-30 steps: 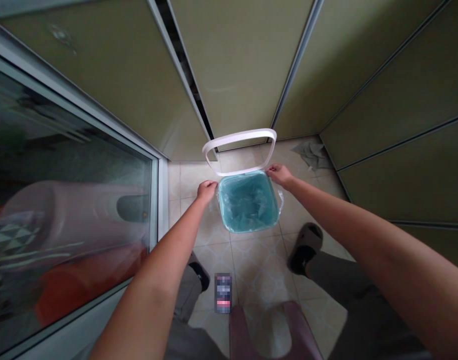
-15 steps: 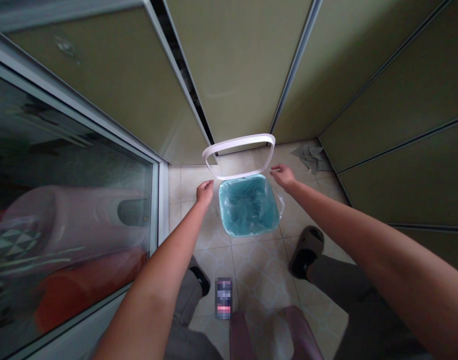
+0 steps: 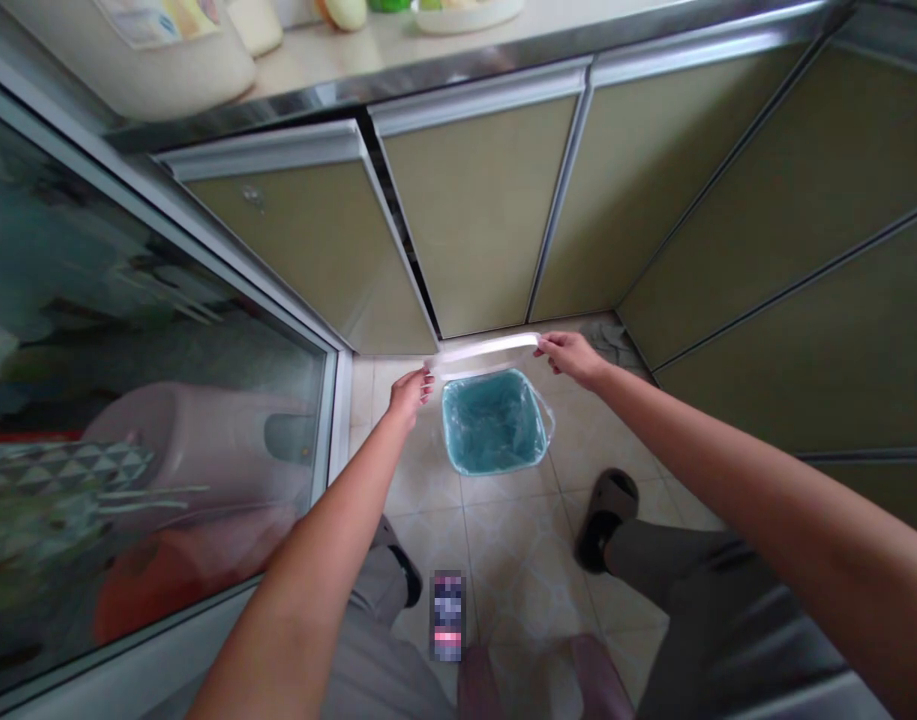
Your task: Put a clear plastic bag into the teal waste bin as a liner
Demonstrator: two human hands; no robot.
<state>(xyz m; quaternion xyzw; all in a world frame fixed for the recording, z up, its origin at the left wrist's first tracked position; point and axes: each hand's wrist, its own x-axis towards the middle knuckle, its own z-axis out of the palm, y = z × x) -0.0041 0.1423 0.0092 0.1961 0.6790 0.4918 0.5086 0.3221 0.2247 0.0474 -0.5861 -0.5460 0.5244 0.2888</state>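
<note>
Two hands: both of mine were on one white plastic ring [image 3: 490,350], held level just above a small bin [image 3: 494,422].
Left hand [image 3: 411,393]: closed lightly on the ring's left end, fingertips pinching it; that end was blurred.
Right hand [image 3: 570,353]: fingers curled over the ring's right end, gripping it.
Ring: a thin, flat, rounded-rectangle frame, open in the middle, sized to match the bin's rim. It hovered over the bin's far edge, apart from it.
Bin: small, square-mouthed, pale blue inside through a clear liner [image 3: 545,420] whose loose plastic spilled over the right side. It stood on the tiled floor [image 3: 518,540] near the olive cabinet doors [image 3: 473,215].
Step, as I judged it: the ring was poised to clamp the liner.
Next move, as I judged it: it called for squaring the ring with the rim and pressing evenly, keeping the liner's edge folded outward.
Around: my slippered feet, a glass door at left, a counter [image 3: 398,45] above the cabinets.
</note>
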